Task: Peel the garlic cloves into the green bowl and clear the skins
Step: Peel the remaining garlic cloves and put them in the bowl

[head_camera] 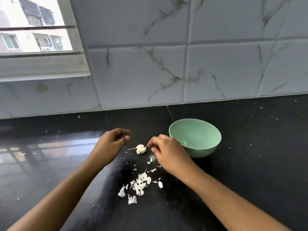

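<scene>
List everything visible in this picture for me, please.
green bowl: one, pale green, on the counter at right, small pale piece inside
garlic: one partly peeled piece, white, left of the bowl
garlic skins: scattered pile, white, nearer the person
counter: one, black, glossy
wall tiles: several, white with grey veins, behind the counter
window: one, white-framed, upper left
left hand: one, loosely curled, empty, left of the garlic
right hand: one, pinches a thin strand of the garlic

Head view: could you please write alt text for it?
A right hand pinches a strand of the garlic on a black counter, beside a green bowl; the left hand hovers empty. Loose skins lie nearer the person.
</scene>
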A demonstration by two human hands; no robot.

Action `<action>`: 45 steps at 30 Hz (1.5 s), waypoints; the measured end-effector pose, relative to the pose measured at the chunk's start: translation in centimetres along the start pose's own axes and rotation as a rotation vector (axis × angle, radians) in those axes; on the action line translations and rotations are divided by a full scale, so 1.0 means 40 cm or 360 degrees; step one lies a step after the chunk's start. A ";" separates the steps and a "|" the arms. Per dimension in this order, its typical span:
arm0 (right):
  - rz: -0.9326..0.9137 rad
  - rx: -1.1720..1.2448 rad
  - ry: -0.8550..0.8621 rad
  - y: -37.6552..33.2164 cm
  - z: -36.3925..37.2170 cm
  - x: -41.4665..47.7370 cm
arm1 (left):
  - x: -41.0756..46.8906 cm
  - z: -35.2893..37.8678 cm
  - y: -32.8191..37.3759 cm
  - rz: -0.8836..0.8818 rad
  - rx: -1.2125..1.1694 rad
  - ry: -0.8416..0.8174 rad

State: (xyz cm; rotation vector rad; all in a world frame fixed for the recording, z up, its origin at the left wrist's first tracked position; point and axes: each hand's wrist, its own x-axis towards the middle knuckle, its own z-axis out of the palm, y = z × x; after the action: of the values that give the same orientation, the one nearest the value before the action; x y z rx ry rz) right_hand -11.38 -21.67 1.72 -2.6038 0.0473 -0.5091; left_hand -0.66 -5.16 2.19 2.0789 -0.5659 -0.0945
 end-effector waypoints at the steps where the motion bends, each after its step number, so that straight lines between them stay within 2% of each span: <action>1: 0.0020 -0.0031 -0.0077 0.004 0.017 0.003 | -0.016 -0.014 -0.029 -0.0025 0.0217 -0.0063; 4: 0.0074 -0.0118 -0.0179 0.020 0.043 0.021 | -0.057 -0.018 -0.069 0.0029 0.0622 -0.0121; 7: 0.0011 -0.0108 -0.0229 0.020 0.056 0.036 | -0.074 0.000 -0.064 0.0170 0.0757 -0.0046; 13: -0.0070 -0.0109 -0.0244 0.025 0.072 0.036 | -0.095 0.036 -0.065 0.0446 0.0845 -0.0016; 17: -0.0025 -0.0058 -0.0131 0.038 0.073 0.047 | -0.085 0.041 -0.074 0.0485 0.0852 -0.0074; 21: -0.0045 -0.0122 -0.0215 0.030 0.089 0.044 | -0.080 0.045 -0.084 0.0507 0.0873 -0.0149; 34: -0.0012 -0.0168 -0.0220 0.019 0.054 0.034 | -0.079 0.036 -0.093 0.0584 0.0863 -0.0241; 38: 0.0046 0.0118 -0.0264 0.017 0.038 0.018 | -0.089 0.035 -0.080 0.0525 0.0635 -0.0134; 42: 0.0229 0.0988 -0.0488 0.000 0.028 0.000 | -0.102 0.041 -0.059 0.0330 -0.0082 -0.0142; 45: 0.0345 0.1422 -0.0619 -0.008 0.016 -0.005 | -0.108 0.039 -0.047 0.0248 -0.0446 -0.0133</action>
State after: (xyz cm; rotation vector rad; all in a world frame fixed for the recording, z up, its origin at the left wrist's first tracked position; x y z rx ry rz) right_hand -11.35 -21.06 1.27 -1.7439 -0.0239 0.0724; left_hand -4.29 -3.70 -0.87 1.7599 -0.7210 -0.1615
